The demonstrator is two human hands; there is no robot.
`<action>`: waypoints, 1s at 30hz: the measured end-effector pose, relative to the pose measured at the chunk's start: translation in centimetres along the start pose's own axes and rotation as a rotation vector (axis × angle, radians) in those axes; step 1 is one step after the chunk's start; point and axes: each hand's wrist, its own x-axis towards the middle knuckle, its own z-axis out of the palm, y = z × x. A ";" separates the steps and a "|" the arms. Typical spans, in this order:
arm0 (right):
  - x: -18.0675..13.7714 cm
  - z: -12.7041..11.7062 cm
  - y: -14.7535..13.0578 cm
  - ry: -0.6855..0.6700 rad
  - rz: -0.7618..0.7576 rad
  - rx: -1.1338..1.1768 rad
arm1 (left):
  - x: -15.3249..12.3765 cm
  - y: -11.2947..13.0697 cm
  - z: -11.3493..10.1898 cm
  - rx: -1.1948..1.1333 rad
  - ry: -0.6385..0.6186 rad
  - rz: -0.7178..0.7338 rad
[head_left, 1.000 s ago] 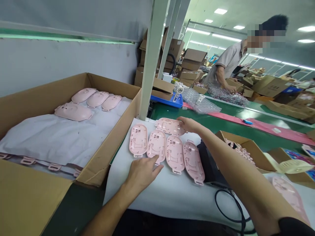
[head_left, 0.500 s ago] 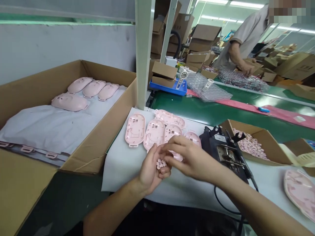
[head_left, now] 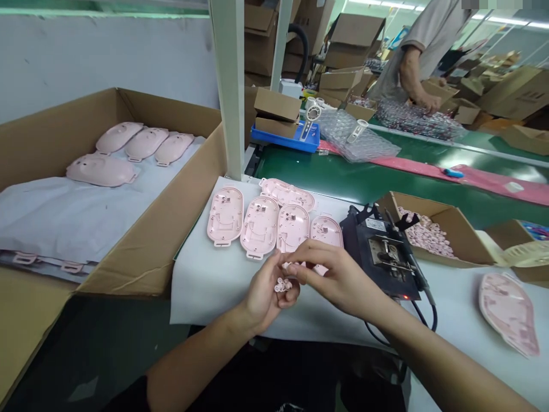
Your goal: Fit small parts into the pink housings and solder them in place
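Observation:
My left hand (head_left: pixel 266 293) is cupped palm-up over the white foam sheet (head_left: pixel 206 286), holding several small pink plastic pieces (head_left: pixel 282 284). My right hand (head_left: pixel 332 273) reaches across with fingertips pinched at those pieces. Just beyond my hands several pink oval shells (head_left: pixel 259 226) lie open side up in a row, with one more shell (head_left: pixel 286 194) lying crosswise behind them. A black device (head_left: pixel 383 258) with a cable sits to the right of the shells.
A big cardboard box (head_left: pixel 141 252) at left holds pink shells (head_left: pixel 102 170) on white sheet. A small box of pink pieces (head_left: pixel 424 236) stands at right, another pink shell (head_left: pixel 508 312) beyond it. A white post (head_left: pixel 227 86) rises behind. A co-worker (head_left: pixel 422 51) works at the green conveyor (head_left: pixel 364 183).
My right hand left the far crosswise shell and came back to my left hand. The left hand turned palm-up with small pieces in it. The view tilted down.

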 end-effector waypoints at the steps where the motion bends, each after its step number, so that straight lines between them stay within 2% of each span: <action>1: 0.0 -0.2 0.2 0.013 0.021 0.009 | 0.0 0.0 -0.1 0.034 -0.002 0.019; 4: -0.1 -0.5 0.7 0.040 0.025 -0.034 | -0.3 0.0 -0.4 0.146 -0.014 0.067; 9: -0.3 -0.4 1.4 0.160 -0.143 -0.112 | -0.6 0.3 -0.9 0.244 -0.015 0.077; 13: -0.5 -0.4 1.6 0.083 -0.057 -0.052 | -0.6 0.1 -1.2 0.223 0.030 0.104; 18: -0.5 0.1 1.6 0.079 0.032 -0.003 | -0.4 -0.1 -1.3 0.211 0.061 0.087; 22: -0.5 0.4 1.6 0.103 0.029 0.009 | -0.5 0.0 -1.4 0.196 0.008 0.104; 30: -0.7 0.1 1.6 0.191 -0.069 -0.067 | -0.9 0.3 -1.6 0.225 -0.133 0.112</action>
